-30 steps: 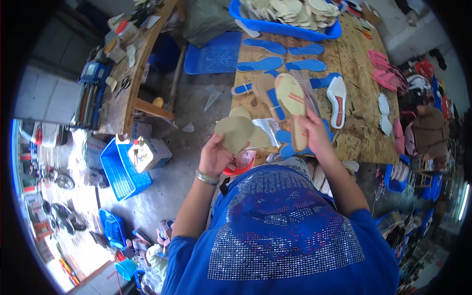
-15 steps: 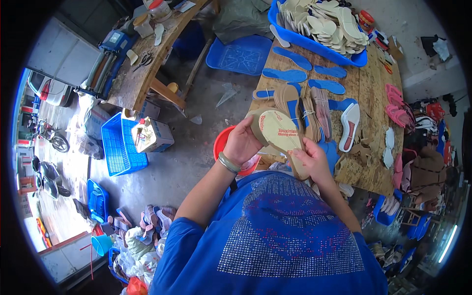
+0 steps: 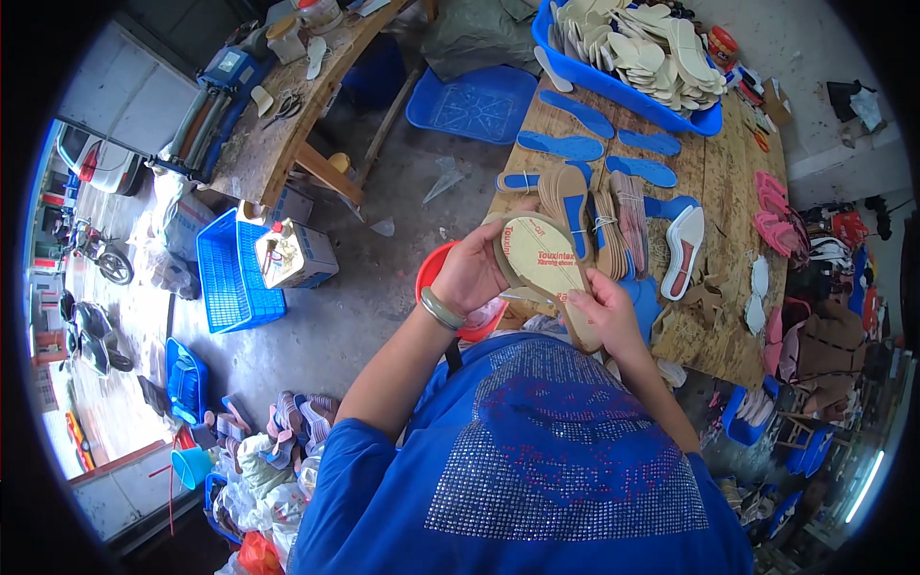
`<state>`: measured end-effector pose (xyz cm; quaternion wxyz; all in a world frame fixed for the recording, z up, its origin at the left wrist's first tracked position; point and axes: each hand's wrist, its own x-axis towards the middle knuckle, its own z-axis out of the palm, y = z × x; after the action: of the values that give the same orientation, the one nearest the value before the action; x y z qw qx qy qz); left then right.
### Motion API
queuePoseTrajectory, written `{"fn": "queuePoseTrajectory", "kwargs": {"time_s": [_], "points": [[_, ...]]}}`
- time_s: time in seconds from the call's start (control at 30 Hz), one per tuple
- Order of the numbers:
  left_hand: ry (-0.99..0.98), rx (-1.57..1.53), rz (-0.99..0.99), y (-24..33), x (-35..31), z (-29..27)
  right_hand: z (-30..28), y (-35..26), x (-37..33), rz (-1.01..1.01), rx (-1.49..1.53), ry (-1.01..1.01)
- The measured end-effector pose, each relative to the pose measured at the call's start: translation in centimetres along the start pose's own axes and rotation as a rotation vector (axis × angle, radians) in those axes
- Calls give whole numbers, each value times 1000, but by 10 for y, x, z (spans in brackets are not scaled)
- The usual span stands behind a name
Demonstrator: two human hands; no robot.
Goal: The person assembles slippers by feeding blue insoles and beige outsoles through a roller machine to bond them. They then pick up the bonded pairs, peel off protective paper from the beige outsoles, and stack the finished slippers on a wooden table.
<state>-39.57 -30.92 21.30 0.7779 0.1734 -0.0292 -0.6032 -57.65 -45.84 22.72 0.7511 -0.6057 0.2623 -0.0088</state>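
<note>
A stack of cream insoles with red print on the top face is held in front of my chest. My left hand wraps the wide end, its fingers behind the stack. On the narrow end my right hand grips with the thumb on top. Just beyond, on the wooden table, tied bundles of tan insoles lie beside a bundle of pinkish insoles. Loose blue insoles are spread farther back. White insoles with a reddish patch rest to the right of the bundles.
A blue tub heaped with cream insoles stands at the table's far end. Below my left hand is a red basin. A blue crate and a carton stand on the floor at left, near a workbench.
The insole behind the top one, fanned out to the left before, now lies more nearly in line with the stack. My left hand has shifted slightly; my right hand keeps its grip.
</note>
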Motion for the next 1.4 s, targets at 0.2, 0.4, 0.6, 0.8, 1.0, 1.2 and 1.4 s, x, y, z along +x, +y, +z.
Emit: {"fn": "queuePoseTrajectory", "kwargs": {"time_s": [0.2,0.4,0.6,0.8,1.0,1.2,1.4], "points": [[52,36,-6,1,1,3,0,-1,-1,2,7,-1],[19,-21,-12,-1,2,3,-6,6,1,-22,-21,-12],[-1,8,81,-17,3,4,-6,11,5,-84,-128,4],[38,77,127,-21,6,2,-3,9,7,-79,-114,10],[82,108,179,-24,8,1,-9,13,10,-68,-115,14],[133,160,209,-28,10,-1,-5,-3,26,-74,246,121],[120,177,199,-37,7,6,-7,-5,39,-62,357,144]]}}
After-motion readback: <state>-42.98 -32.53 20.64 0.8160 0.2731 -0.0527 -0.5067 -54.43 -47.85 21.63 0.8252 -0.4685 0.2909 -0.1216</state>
